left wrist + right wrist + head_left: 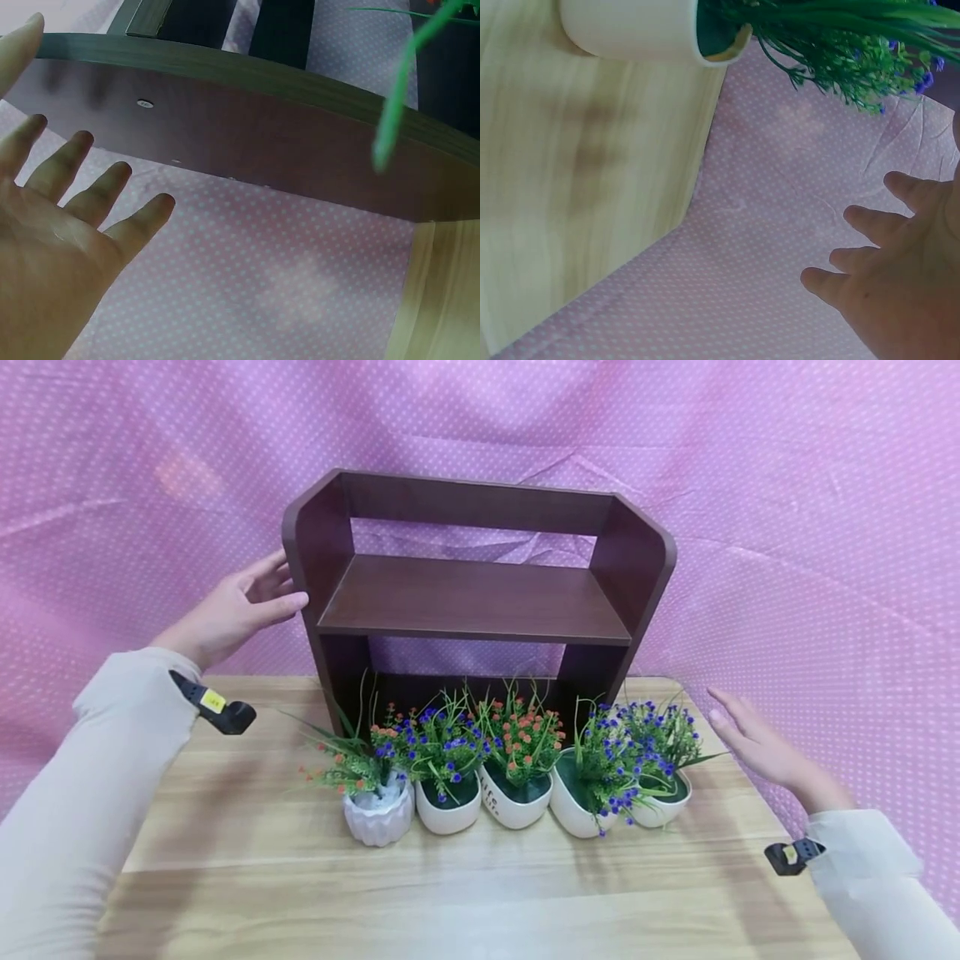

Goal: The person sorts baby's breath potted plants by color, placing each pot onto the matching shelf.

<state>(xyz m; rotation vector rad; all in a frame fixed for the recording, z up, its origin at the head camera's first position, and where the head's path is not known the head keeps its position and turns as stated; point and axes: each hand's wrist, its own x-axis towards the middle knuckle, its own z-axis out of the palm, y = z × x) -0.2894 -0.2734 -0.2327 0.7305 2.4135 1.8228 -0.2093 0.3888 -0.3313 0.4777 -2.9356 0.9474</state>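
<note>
A dark brown two-tier wooden shelf (472,597) stands upright at the back of the table. My left hand (243,606) is at the outer face of its left side panel (262,135), fingers spread and thumb close to the front edge. Nothing lies in that palm. Out to the right, my right hand (765,747) hovers by the table's right edge with extended fingers, holding nothing. Nearest to it is the rightmost white pot (660,812), which bears blue flowers (663,727). Several potted artificial plants line up in front of the shelf, hiding part of its lower tier.
At the row's left end sits a fluted white pot (379,820) with orange flowers. A smooth pot with lettering (517,810) is mid-row. Light wood tabletop (450,902) extends in front. Pink dotted cloth (810,527) hangs behind and beside the table.
</note>
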